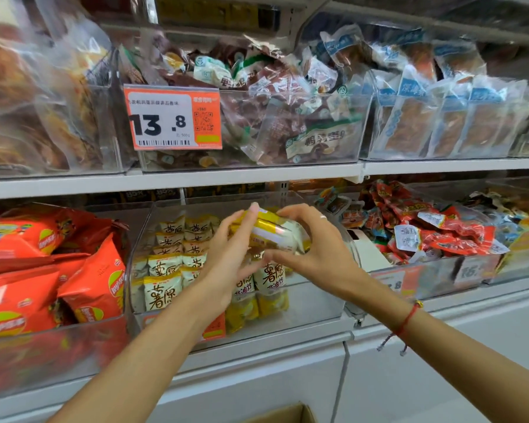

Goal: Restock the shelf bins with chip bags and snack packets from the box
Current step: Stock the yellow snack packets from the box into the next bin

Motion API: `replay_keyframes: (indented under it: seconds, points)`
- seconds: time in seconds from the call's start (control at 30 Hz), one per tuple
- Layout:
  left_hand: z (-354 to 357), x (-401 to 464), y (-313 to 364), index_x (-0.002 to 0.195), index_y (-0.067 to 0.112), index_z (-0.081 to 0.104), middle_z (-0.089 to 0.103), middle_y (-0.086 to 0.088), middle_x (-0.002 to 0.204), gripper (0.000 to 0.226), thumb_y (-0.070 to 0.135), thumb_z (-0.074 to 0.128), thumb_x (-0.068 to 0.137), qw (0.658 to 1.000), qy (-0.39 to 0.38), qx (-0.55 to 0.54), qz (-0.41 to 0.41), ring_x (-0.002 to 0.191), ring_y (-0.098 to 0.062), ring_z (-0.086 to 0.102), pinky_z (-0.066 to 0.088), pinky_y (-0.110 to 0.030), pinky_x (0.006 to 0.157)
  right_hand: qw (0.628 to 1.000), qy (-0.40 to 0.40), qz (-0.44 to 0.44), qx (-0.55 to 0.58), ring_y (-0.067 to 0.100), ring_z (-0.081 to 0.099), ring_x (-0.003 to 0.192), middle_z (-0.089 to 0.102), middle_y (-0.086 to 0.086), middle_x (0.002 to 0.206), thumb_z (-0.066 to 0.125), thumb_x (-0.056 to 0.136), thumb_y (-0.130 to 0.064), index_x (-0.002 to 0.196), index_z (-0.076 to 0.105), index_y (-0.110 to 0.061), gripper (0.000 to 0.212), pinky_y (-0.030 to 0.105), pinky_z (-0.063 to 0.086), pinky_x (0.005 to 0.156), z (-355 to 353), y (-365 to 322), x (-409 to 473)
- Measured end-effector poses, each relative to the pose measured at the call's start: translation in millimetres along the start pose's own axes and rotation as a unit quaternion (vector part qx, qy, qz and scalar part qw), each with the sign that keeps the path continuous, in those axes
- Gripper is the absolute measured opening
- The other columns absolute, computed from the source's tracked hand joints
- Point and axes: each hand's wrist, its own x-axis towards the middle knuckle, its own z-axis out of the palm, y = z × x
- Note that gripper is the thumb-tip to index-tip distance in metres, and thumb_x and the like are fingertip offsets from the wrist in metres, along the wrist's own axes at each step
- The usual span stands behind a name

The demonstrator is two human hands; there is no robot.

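Both my hands hold a small stack of white-and-yellow snack packets (272, 232) above the middle clear bin (312, 303) on the lower shelf. My left hand (226, 254) grips the stack's left side, fingers curled over its top. My right hand (315, 242) grips the right side, thumb underneath. In the bin lie several matching packets (162, 291), stacked in rows on the left, with a few below my hands. A corner of the cardboard box (287, 415) shows at the bottom edge.
Red chip bags (43, 270) fill the bin on the left. Red snack packets (425, 227) fill the bin on the right. Upper-shelf bins hold brown and blue packets, with an orange price tag (173, 119). The shelf edge (257, 175) runs just above my hands.
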Motion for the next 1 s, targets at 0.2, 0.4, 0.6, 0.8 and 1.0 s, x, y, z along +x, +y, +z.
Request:
replay_keyframes:
  seconds: [0.2, 0.4, 0.6, 0.8, 1.0]
  points:
    - [4, 5, 30, 0.127, 0.038, 0.053, 0.051, 0.008, 0.129, 0.052, 0.054, 0.063, 0.078, 0.960, -0.072, 0.263, 0.057, 0.114, -0.008, 0.054, 0.048, -0.028, 0.092, 0.879, -0.096, 0.289, 0.366, 0.025, 0.063, 0.109, 0.070, 0.007, 0.113, 0.054, 0.081, -0.047, 0.119, 0.062, -0.019, 0.048, 0.037, 0.044, 0.099, -46, 13, -12]
    - [28, 15, 39, 0.114, 0.033, 0.058, 0.065, 0.011, 0.105, 0.035, 0.033, 0.071, 0.081, 0.931, -0.159, 0.319, 0.073, 0.095, -0.004, 0.064, 0.056, -0.022, 0.080, 0.921, -0.111, 0.260, 0.268, 0.009, 0.066, 0.100, 0.073, -0.004, 0.103, 0.046, 0.093, -0.047, 0.103, 0.067, -0.026, 0.031, 0.021, 0.049, 0.086, -54, 13, -15]
    - [40, 25, 15, 0.121, 0.014, 0.051, 0.065, -0.003, 0.114, 0.050, 0.031, 0.073, 0.079, 0.986, -0.051, 0.147, 0.055, 0.098, -0.014, 0.067, 0.057, -0.024, 0.076, 0.906, -0.015, 0.266, 0.328, 0.014, 0.068, 0.098, 0.068, 0.003, 0.113, 0.059, 0.088, -0.040, 0.122, 0.054, -0.018, 0.040, 0.029, 0.056, 0.083, -50, 27, -17]
    - [35, 36, -8, 0.120, 0.020, 0.052, 0.062, 0.005, 0.117, 0.058, 0.032, 0.081, 0.071, 0.921, -0.051, 0.370, 0.113, 0.108, -0.010, 0.058, 0.048, -0.027, 0.090, 0.934, 0.074, 0.198, 0.287, 0.012, 0.069, 0.086, 0.070, 0.003, 0.099, 0.069, 0.083, -0.027, 0.112, 0.059, -0.012, 0.034, 0.017, 0.054, 0.064, -57, 33, -7]
    - [0, 39, -23, 0.132, 0.038, 0.048, 0.050, 0.013, 0.139, 0.061, 0.053, 0.070, 0.077, 0.702, -0.070, 0.694, 0.141, 0.127, -0.013, 0.046, 0.039, -0.035, 0.097, 0.969, 0.005, 0.082, -0.232, 0.017, 0.059, 0.090, 0.061, -0.003, 0.102, 0.070, 0.077, -0.048, 0.117, 0.051, -0.022, 0.051, 0.030, 0.043, 0.068, -51, 36, 19]
